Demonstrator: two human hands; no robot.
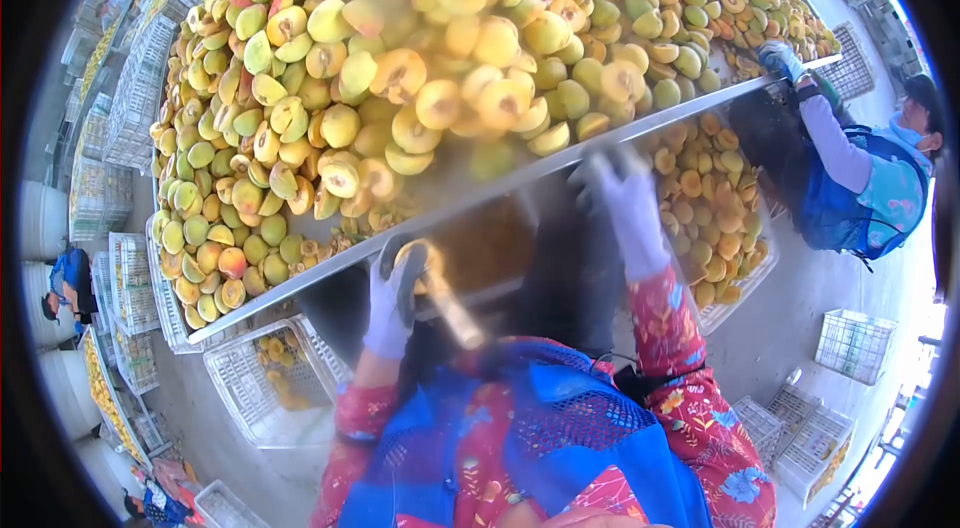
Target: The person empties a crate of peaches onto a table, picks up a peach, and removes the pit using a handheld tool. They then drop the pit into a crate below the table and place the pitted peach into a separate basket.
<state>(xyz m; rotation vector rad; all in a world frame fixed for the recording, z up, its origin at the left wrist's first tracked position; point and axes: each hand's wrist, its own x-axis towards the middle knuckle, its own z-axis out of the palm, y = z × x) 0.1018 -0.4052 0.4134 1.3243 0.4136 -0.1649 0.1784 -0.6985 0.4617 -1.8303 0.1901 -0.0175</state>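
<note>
A large heap of halved yellow-green fruit (340, 128) covers the metal-edged table (520, 168). My left hand (398, 273), in a grey-palmed glove, is at the table's near edge. Its fingers are bent round a curved yellowish tool (450, 303), whose handle end points toward my chest. My right hand (615, 178), also gloved, is raised by the edge further right, with its fingers apart and blurred. Nothing shows in it. Both hands are clear of the fruit heap.
A crate of fruit halves (710, 218) is below the edge at right. Another white crate (265, 388) stands on the floor at lower left. A co-worker (860, 168) is at the table's right end, one gloved hand on its edge. Stacked crates (135, 98) stand at left.
</note>
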